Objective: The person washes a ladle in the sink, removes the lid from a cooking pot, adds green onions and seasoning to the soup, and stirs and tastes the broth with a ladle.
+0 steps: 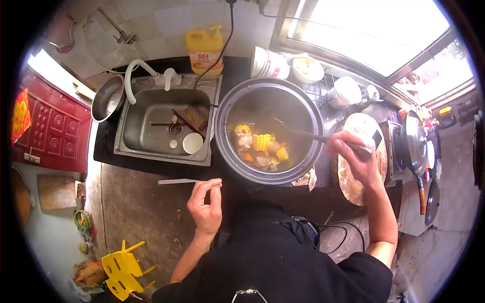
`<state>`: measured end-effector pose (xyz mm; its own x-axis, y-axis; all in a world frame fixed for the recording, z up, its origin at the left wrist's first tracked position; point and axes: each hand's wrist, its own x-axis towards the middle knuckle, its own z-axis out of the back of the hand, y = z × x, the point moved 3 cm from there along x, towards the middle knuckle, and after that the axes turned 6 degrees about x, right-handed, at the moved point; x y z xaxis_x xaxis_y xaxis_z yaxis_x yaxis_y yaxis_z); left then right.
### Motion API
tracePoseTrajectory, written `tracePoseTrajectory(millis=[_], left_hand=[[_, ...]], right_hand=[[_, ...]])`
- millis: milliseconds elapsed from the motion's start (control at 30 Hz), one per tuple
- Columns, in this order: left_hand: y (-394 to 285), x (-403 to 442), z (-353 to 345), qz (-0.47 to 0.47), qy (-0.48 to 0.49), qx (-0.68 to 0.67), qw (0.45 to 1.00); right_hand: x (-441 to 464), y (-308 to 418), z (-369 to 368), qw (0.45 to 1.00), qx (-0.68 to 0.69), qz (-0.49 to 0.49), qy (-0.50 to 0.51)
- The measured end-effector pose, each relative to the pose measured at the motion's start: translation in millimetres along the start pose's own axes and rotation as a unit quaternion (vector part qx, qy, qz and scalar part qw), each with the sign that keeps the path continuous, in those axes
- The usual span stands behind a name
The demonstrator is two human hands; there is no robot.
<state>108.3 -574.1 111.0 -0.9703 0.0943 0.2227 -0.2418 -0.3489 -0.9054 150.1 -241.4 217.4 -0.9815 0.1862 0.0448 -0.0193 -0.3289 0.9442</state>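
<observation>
In the head view, my right hand (353, 154) is wrapped round the handle of a ladle (316, 137). The ladle reaches into a big round pot (225, 146), and its bowl end is hidden in the broth. Corn pieces (261, 142), a pale chunk of meat (244, 140) and bits of carrot lie in the liquid. My left hand (206, 204) is in front of the counter, left of the pot, with its fingers and thumb pressed together. A pale flat strip (177, 181) runs left from its fingers; whether they grip it I cannot tell.
Left of the pot is a steel sink (121, 144) with chopsticks, a sponge and a white bowl (192, 143). A yellow detergent jug (204, 50) stands behind. To the right are a round board (353, 189) and a wok (414, 144). Yellow chairs (121, 272) stand lower left.
</observation>
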Motion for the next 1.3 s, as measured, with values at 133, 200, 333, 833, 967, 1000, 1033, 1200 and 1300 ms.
tracePoseTrajectory(millis=[133,200,333,833,967,1000,1033,1200,1300], left_hand=[[-0.7,0.8,0.3,-0.005,0.0,0.011,1.0],[-0.5,-0.7,0.1,-0.003,0.006,0.01,1.0],[-1.2,-0.3,-0.5,-0.009,0.008,0.011,1.0],[9.7,-12.5,7.6,0.019,-0.002,0.003,1.0],[9.9,-11.3,9.6,0.013,-0.021,0.006,1.0],[10.5,-11.4,10.2,0.012,-0.022,0.006,1.0],[11.3,-11.8,10.8,0.012,-0.022,0.007,1.0],[13.2,-13.4,8.6,0.018,-0.021,0.001,1.0],[11.5,-13.3,6.6,0.02,-0.015,0.002,1.0]], right_hand=[[-5.8,28.3,-3.4,0.961,-0.223,0.161,0.024],[-5.7,28.7,-5.9,0.955,-0.232,0.184,0.037],[-3.1,18.5,-16.7,0.932,-0.282,0.205,0.095],[26.8,-17.0,-8.7,0.995,0.035,-0.085,-0.047],[32.3,-36.4,-4.2,0.984,0.122,-0.116,-0.055],[31.6,-39.1,-3.0,0.981,0.138,-0.125,-0.061],[30.1,-39.3,-0.6,0.978,0.149,-0.124,-0.079],[18.6,-25.2,7.2,0.975,0.143,-0.105,-0.137],[13.1,-15.7,8.8,0.984,0.118,-0.074,-0.114]])
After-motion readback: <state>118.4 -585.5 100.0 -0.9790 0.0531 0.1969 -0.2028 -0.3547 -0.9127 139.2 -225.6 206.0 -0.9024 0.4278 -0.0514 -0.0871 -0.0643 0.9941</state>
